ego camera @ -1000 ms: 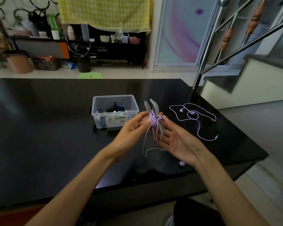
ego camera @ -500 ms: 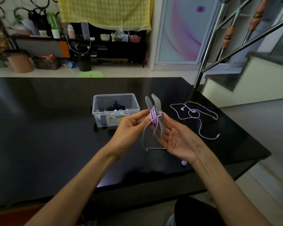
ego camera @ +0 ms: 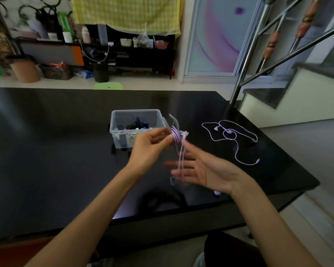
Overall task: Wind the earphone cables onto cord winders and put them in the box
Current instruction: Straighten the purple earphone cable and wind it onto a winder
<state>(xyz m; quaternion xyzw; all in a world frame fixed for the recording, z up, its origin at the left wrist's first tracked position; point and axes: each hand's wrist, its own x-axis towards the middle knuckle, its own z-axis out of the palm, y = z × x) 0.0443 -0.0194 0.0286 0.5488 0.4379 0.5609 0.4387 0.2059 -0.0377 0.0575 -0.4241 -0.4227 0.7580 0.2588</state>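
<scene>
Head view: a grey plastic cord winder [ego camera: 174, 122] with lilac earphone cable [ego camera: 176, 136] wrapped in several turns round its middle is held above the glossy black table [ego camera: 46, 151], just right of the box. It is pinched at the wound part between the thumb and fingertips of the left hand [ego camera: 149, 149]. Two loose strands of the same cable hang down from the winder and pass in front of the right hand [ego camera: 202, 170], which is spread flat, palm up, fingers straight and blurred, grasping nothing. Whether the strands touch its fingers cannot be told. A small lilac earbud [ego camera: 217, 193] lies on the table just below the right wrist.

Behind and left of the winder, a clear plastic rectangular box [ego camera: 123, 130] with a white label stands on the table; dark wound items and some white pieces are seen inside it. To the right, well apart from the hands, a second lilac earphone set [ego camera: 231, 135] lies unwound in loose loops on the table, its plug end trailing nearer.

Beyond the table's far edge, a dark shelf unit [ego camera: 133, 54] with small containers stands under a yellow checked cloth [ego camera: 127, 14], and a steel stair railing [ego camera: 247, 60] rises at the far right.
</scene>
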